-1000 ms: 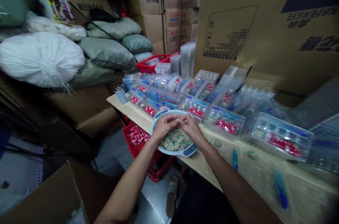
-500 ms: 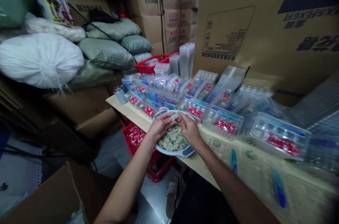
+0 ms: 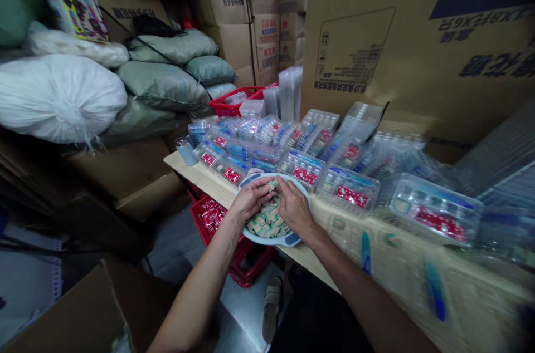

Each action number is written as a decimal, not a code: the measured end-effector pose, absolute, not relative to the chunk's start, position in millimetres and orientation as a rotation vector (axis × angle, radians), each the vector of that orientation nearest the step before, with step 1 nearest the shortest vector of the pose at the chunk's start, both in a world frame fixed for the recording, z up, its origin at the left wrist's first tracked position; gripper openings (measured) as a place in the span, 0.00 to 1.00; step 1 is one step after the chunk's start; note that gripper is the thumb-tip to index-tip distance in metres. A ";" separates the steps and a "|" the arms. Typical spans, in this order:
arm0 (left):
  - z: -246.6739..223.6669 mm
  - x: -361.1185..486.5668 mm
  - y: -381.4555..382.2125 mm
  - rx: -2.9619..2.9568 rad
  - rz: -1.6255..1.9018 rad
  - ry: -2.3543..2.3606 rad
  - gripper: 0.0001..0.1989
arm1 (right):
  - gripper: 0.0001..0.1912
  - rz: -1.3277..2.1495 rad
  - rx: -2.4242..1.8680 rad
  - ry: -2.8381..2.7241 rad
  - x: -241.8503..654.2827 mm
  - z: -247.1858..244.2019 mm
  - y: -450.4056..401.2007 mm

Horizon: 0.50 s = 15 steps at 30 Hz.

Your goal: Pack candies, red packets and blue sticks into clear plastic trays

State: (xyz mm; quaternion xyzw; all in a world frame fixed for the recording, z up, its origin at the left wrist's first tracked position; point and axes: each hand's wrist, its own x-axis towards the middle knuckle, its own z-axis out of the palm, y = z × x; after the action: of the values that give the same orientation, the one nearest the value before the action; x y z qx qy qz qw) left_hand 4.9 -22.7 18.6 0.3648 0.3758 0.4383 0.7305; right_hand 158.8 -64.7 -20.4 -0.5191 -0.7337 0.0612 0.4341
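Both my hands meet over a light blue basin [image 3: 267,240] filled with small green-and-beige blocks [image 3: 266,225]. My left hand [image 3: 252,198] is closed, its thumb and fingers pinching a few of these blocks near the basin's far side. My right hand [image 3: 296,207] has its fingers bent together against the same blocks, touching the left fingertips. Exactly what lies under the right fingers is hidden. Clear plastic trays stand just beyond the basin; one tray [image 3: 301,168] holds a red dotted packet [image 3: 305,176] and a blue pen.
The wooden table [image 3: 211,183] carries many packed clear trays, with loose blue pens [image 3: 435,289] at right. Below are red crates [image 3: 246,272] and an open carton [image 3: 71,308]. A grey-blue canister [image 3: 186,152] stands at the left end. Sacks [image 3: 62,99] and large cartons [image 3: 376,35] surround the table.
My right hand has shifted slightly over the basin, its fingers more curled against the blocks. The left hand keeps its pinch. The whole view has drifted a little.
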 end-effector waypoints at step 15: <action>38.9 28.6 -20.3 1.173 1.158 1.309 0.16 | 0.26 0.115 -1.420 -1.768 246.9 15.9 -183.7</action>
State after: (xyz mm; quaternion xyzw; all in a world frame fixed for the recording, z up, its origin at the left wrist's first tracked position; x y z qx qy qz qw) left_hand 28.6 -20.3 38.9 0.4842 0.5403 0.4778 0.4953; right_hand 246.9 -183.7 15.9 -0.5669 -0.7059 0.0458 0.4221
